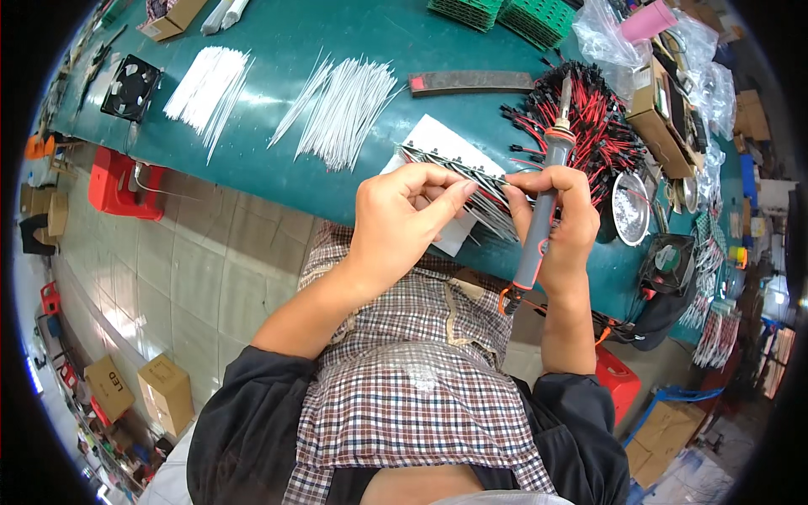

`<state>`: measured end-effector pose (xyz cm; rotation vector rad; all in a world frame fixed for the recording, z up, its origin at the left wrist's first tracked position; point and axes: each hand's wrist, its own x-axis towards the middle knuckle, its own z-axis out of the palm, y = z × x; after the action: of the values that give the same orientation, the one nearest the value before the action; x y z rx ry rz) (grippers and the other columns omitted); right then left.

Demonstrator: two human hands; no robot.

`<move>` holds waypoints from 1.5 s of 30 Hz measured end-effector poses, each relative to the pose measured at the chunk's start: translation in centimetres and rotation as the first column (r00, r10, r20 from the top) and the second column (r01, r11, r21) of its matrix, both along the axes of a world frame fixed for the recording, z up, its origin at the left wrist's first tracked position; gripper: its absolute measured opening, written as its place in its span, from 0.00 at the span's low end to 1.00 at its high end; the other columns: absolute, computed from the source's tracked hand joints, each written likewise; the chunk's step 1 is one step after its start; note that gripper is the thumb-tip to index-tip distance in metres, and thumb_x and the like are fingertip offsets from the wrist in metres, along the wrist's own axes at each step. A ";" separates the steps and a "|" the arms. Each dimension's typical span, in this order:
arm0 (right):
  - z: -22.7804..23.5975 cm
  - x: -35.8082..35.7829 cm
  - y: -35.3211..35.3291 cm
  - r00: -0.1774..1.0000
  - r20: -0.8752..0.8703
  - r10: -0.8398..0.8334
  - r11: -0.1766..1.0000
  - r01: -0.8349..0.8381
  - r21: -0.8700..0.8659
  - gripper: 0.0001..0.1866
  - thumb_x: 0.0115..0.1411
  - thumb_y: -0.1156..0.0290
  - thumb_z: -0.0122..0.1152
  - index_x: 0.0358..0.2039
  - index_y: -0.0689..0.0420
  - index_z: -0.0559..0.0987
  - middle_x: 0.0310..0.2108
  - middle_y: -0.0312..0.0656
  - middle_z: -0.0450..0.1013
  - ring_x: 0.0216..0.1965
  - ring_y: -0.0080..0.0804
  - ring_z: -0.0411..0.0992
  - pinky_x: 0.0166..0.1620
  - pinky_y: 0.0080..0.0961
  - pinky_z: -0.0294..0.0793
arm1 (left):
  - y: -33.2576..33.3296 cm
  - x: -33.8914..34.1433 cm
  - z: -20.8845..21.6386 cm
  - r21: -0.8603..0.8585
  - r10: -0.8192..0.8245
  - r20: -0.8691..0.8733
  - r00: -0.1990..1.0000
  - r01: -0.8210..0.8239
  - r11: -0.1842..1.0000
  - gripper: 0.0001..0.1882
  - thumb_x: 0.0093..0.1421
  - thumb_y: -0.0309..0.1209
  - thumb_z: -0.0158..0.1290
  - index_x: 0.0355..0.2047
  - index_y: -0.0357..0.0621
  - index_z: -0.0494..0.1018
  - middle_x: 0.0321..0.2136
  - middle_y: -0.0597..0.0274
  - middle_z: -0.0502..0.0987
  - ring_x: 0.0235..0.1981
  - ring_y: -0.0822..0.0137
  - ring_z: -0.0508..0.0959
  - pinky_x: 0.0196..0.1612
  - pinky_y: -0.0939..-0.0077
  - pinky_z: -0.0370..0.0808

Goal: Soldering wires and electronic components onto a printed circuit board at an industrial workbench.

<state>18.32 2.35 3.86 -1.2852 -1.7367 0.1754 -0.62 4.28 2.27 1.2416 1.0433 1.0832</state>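
Note:
My right hand (569, 220) is closed around a grey soldering iron (536, 231), its metal tip pointing away from me. That hand's thumb and forefinger also meet beside a row of small dark parts (450, 162) on a white pad (439, 133) at the table's near edge. My left hand (396, 223) pinches at the same row, with thumb and forefinger together; what lies between them is too small to make out. Thin grey wires (492, 217) run from the row between my hands, partly hidden by my fingers.
Two piles of white wires (210, 88) and grey wires (345, 114) lie on the green table (252, 160). Red-and-black leads (593, 126) are heaped at right, near a metal bowl (629, 209) and a cardboard box (661, 126). A dark bar (471, 82) lies behind the pad; a black fan (132, 87) stands far left.

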 end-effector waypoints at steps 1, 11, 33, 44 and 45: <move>0.0 0.0 -0.1 1.000 0.015 -0.002 1.000 0.002 0.000 0.16 0.51 0.83 0.73 0.35 0.59 0.73 0.29 0.40 0.79 0.24 0.28 0.77 0.28 0.23 0.74 | -0.1 0.1 0.1 -0.003 0.003 -0.001 1.000 -0.003 1.000 0.08 0.62 0.29 0.63 0.36 0.35 0.82 0.24 0.62 0.83 0.21 0.80 0.78 0.22 0.83 0.73; -0.4 -0.4 -0.8 0.997 0.064 0.053 0.996 -0.058 0.075 0.19 0.48 0.83 0.73 0.37 0.58 0.73 0.30 0.41 0.80 0.28 0.35 0.80 0.30 0.27 0.78 | 0.0 -0.1 -0.3 -0.203 0.004 0.160 0.987 0.029 0.979 0.10 0.64 0.31 0.61 0.34 0.35 0.80 0.25 0.62 0.81 0.24 0.78 0.80 0.20 0.86 0.70; -0.3 -0.5 -1.6 0.992 0.120 0.030 0.998 -0.036 0.047 0.18 0.48 0.82 0.74 0.35 0.57 0.74 0.31 0.40 0.81 0.26 0.33 0.78 0.29 0.26 0.75 | -0.8 0.1 -1.7 0.004 0.105 -0.017 0.994 -0.105 0.994 0.05 0.56 0.24 0.63 0.29 0.39 0.78 0.22 0.71 0.78 0.19 0.86 0.68 0.21 0.86 0.63; -0.2 -0.5 -2.1 0.992 0.124 0.027 0.999 -0.030 0.024 0.17 0.48 0.82 0.74 0.34 0.56 0.73 0.31 0.41 0.81 0.24 0.33 0.77 0.28 0.26 0.74 | -1.2 -0.1 -1.3 -0.049 0.027 0.084 0.996 -0.023 0.999 0.07 0.59 0.27 0.65 0.35 0.36 0.82 0.23 0.69 0.80 0.20 0.86 0.70 0.22 0.89 0.66; -0.2 -0.5 -2.2 0.992 0.124 0.028 0.999 -0.031 0.023 0.17 0.48 0.82 0.74 0.34 0.56 0.73 0.31 0.41 0.81 0.24 0.33 0.77 0.28 0.26 0.74 | -1.1 -0.1 -0.9 -0.108 0.019 0.101 0.995 -0.008 0.994 0.08 0.60 0.28 0.65 0.35 0.36 0.82 0.23 0.68 0.80 0.20 0.85 0.71 0.23 0.89 0.67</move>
<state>17.82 0.20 3.67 -1.2752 -1.8578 0.0925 -0.70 3.13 1.41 1.0833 1.0202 1.0754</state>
